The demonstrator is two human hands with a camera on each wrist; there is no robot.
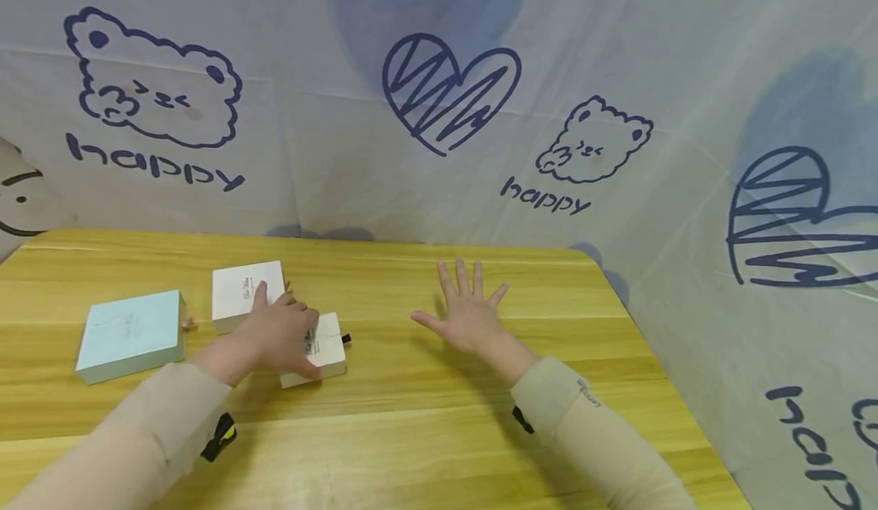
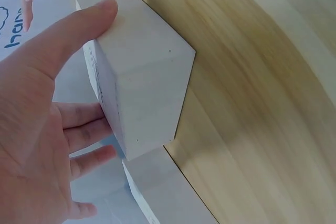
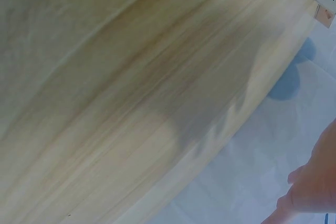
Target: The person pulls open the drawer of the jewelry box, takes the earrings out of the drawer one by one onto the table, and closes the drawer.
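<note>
My left hand (image 1: 277, 335) is over a small white box (image 1: 332, 348) with dark lettering and a short black tab at its right end. Its thumb lies on the near side of this white box (image 2: 149, 82), while the fingers reach across the lettered top, their tips partly hidden behind it. To the right, my right hand (image 1: 469, 318) is held above the table with all its fingers spread and nothing in it. Only part of that right hand (image 3: 312, 182) shows at the edge of the right wrist view.
A larger white box (image 1: 233, 293) lies just behind my left hand. Farther left is a light blue box (image 1: 130, 335) with a small tab on its right side. The wooden table (image 1: 411, 434) meets a hanging cloth (image 1: 329, 136) printed with bears and hearts.
</note>
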